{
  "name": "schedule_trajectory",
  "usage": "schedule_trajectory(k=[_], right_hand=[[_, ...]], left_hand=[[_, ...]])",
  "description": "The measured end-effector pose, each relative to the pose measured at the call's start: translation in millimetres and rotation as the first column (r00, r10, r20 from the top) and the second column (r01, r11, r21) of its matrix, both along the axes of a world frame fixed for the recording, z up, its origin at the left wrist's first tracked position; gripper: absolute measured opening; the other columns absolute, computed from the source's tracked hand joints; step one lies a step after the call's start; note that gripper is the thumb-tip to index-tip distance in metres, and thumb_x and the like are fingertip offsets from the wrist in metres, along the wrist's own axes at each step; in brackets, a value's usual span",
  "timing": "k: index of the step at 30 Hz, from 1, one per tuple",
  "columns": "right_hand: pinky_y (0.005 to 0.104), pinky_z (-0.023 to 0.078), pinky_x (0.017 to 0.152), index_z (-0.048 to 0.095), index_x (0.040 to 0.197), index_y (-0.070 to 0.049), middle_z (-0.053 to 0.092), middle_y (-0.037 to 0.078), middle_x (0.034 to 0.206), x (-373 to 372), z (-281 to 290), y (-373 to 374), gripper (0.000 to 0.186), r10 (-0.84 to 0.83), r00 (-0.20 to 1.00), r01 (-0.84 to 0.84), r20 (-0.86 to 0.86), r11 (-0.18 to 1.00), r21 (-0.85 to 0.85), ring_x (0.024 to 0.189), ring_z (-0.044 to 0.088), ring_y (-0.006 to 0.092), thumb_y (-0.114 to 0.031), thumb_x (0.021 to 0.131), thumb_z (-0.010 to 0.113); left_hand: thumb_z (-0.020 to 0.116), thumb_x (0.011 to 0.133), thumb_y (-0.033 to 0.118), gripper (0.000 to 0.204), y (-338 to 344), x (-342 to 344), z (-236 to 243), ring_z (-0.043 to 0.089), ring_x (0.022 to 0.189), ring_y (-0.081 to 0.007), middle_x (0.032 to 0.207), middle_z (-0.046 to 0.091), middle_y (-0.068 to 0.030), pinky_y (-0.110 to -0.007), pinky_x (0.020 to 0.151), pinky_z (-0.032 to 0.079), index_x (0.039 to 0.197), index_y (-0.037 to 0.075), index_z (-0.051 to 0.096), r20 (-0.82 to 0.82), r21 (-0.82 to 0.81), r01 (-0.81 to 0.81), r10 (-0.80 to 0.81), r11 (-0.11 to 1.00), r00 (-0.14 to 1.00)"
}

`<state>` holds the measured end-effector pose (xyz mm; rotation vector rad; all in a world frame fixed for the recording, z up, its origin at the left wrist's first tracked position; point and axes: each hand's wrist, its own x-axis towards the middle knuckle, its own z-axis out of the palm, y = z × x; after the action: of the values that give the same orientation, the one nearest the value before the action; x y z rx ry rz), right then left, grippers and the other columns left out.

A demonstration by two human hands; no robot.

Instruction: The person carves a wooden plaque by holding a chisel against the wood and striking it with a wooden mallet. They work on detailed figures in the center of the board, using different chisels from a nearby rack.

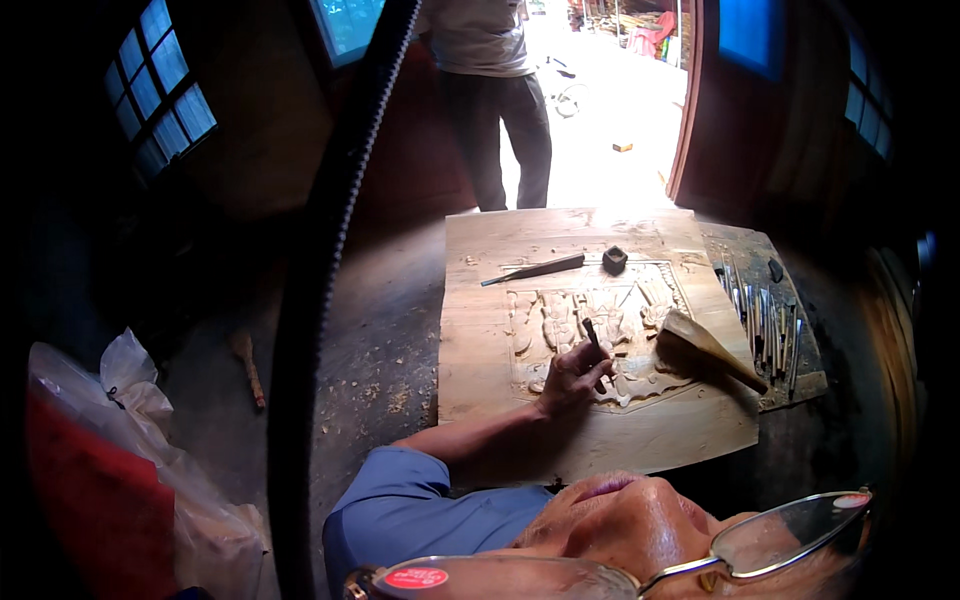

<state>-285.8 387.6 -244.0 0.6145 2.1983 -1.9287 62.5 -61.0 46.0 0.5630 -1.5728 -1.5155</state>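
The floor (380,330) is carrying a pale carved wooden panel (560,420), wood chips scattering beside it; a dark mat (800,385) of chisels (765,325) is lying alongside, a wooden mallet (710,345) resting across both.

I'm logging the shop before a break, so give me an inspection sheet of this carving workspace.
Surface: pale wooden panel, relief carved in its middle.
Job's things: chisel on the carving; wooden mallet beside it.
Clutter: spare chisel, dark block, row of chisels, wood chips on floor.
Hands: left hand grips the chisel; right not in view.
Cables: dark ribbed strap crossing the view.
Surroundings: standing person at bright doorway.
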Motion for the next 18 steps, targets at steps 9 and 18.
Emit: schedule_trajectory(k=[9, 18], right_hand=[[0.0382, 0.055, 0.099, 0.065, 0.127, 0.006, 0.071, 0.019, 0.124, 3, 5, 1, 0.042, 0.071, 0.997, -0.071, -0.003, 0.997, -0.01, 0.111, 0.069, 0.0257, -0.029, 0.113, 0.046], [0.0375, 0.054, 0.1, 0.065, 0.129, 0.005, 0.07, 0.019, 0.125, -24, -10, 13, 0.04, 0.058, 0.998, -0.057, -0.033, 0.998, 0.026, 0.113, 0.069, 0.0256, -0.027, 0.113, 0.046]], left_hand=[[0.068, 0.1, 0.007, 0.007, 8, -2, -4, 0.068, 0.068, -0.0107, 0.084, 0.073, -0.0071, -0.028, 0.056, 0.057, 0.101, 0.0, 0.066, 0.015, -0.053, -0.012, 0.013, 0.999, 1.0], [0.067, 0.101, 0.007, 0.005, 8, -1, 2, 0.063, 0.063, -0.0072, 0.084, 0.072, -0.0041, -0.024, 0.05, 0.05, 0.103, 0.003, 0.066, 0.036, 0.002, -0.024, 0.024, 1.0, 0.999]])
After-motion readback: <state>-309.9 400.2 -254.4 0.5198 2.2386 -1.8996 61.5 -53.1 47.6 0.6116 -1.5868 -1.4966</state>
